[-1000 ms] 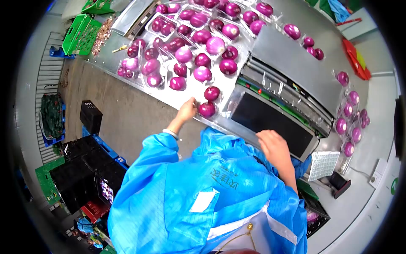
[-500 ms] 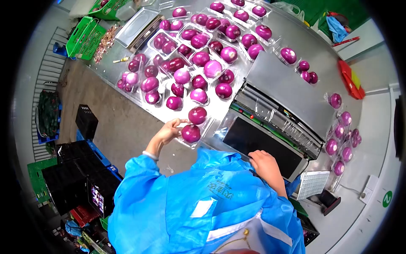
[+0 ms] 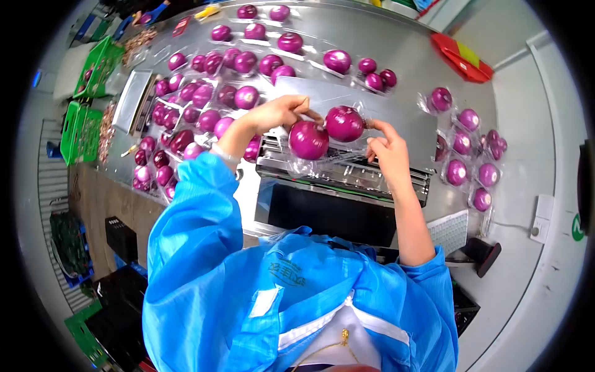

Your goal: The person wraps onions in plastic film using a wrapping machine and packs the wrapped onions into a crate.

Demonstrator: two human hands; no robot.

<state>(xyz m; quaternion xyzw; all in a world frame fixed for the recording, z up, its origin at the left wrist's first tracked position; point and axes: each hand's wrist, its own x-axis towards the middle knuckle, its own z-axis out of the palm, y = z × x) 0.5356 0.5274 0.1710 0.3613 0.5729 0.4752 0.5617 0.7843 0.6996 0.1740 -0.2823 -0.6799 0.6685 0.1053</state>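
Note:
Two purple onions, a nearer one (image 3: pixel 308 140) and a farther one (image 3: pixel 344 123), sit side by side in a clear plastic tray (image 3: pixel 304 166). My left hand (image 3: pixel 276 115) grips the tray's left end, its fingers curled behind the nearer onion. At the other end, my right hand (image 3: pixel 389 152) is closed with thumb and index finger at the tray's edge. The tray is over the wrapping machine (image 3: pixel 285 162), above its metal rollers and dark front plate (image 3: pixel 331 214). Whether the tray touches the machine is hard to tell.
Many trayed onions (image 3: pixel 201 96) crowd the metal table on the left, and more wrapped packs (image 3: pixel 462 142) lie on the right. A white keyboard (image 3: pixel 449 232) is near my right forearm. Green crates (image 3: pixel 80 133) stand far left; a red packet (image 3: pixel 462 57) lies at back right.
My left hand has brought the two-onion tray from the table's near left edge up and right, over the machine. My right hand has moved from the machine's front to the tray's right end.

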